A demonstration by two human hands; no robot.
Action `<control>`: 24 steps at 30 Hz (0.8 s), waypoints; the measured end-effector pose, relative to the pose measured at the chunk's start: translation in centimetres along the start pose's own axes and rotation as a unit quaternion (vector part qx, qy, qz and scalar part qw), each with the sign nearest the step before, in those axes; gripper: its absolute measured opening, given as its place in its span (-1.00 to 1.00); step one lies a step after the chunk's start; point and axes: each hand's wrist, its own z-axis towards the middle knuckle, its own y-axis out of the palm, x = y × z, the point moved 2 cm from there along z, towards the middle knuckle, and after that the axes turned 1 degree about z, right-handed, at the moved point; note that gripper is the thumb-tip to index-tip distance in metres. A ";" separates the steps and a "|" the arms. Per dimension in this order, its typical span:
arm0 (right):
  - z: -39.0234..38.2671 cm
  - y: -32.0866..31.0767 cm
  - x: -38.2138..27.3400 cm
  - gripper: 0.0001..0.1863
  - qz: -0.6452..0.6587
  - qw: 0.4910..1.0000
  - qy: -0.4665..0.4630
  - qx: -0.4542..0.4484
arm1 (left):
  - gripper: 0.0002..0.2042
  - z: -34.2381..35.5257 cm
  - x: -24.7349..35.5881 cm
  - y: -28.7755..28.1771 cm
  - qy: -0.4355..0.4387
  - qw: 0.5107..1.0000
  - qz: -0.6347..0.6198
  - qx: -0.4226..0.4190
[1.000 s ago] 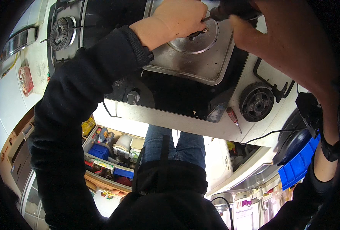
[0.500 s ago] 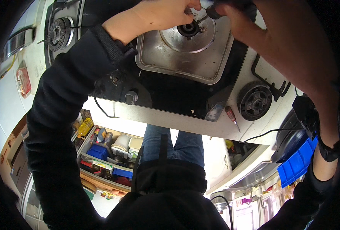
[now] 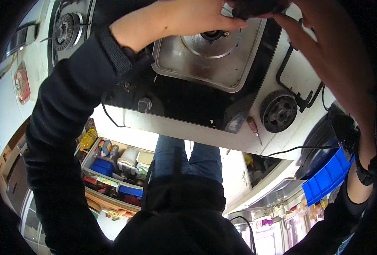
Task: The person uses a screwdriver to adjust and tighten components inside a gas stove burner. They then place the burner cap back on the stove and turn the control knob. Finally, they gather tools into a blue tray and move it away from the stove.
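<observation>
At the top edge my right hand is closed around a dark, black-handled tool, partly cut off by the frame. My left hand is beside it, over the gas burner, with its thumb stretched out just under the tool; its other fingers are mostly hidden at the edge. Whether the left thumb touches the tool, I cannot tell. The burner's round metal base sits in a square steel drip tray on the black glass hob.
Right of the hob lie a black burner ring, a black pan support and a red-handled screwdriver. A second burner is at the left. Below, an open drawer holds containers; a blue tray is at right.
My left hand has shifted right and stretched its thumb out toward the tool. The black tool has moved up and right, away from the burner centre. The view has shifted slightly.
</observation>
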 end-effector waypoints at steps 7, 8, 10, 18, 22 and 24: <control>1.4 0.5 -0.7 -0.73 -0.012 1.000 0.001 -0.025 | -0.55 -1.3 1.3 -0.9 0.111 0.991 -0.024 0.075; 1.5 0.6 -0.9 -0.73 -0.013 0.999 0.001 -0.030 | -0.55 -1.0 1.6 -0.7 0.131 0.985 -0.061 0.094; 1.6 0.4 -1.2 -0.73 -0.017 0.999 -0.001 -0.029 | -0.56 -1.0 2.0 -0.8 0.128 0.985 -0.055 0.102; 1.0 -1.6 -1.3 -0.72 -0.027 0.999 0.012 -0.012 | -0.58 -1.4 2.9 -1.8 0.119 0.989 0.036 0.073; 2.0 -0.1 -1.9 -0.71 -0.027 0.999 0.021 -0.038 | -0.59 -1.9 2.6 -1.4 0.109 0.988 0.021 0.111; 1.9 -0.1 -2.0 -0.71 -0.027 0.999 0.018 -0.038 | -0.57 -1.6 2.0 -1.3 0.105 0.991 -0.001 0.089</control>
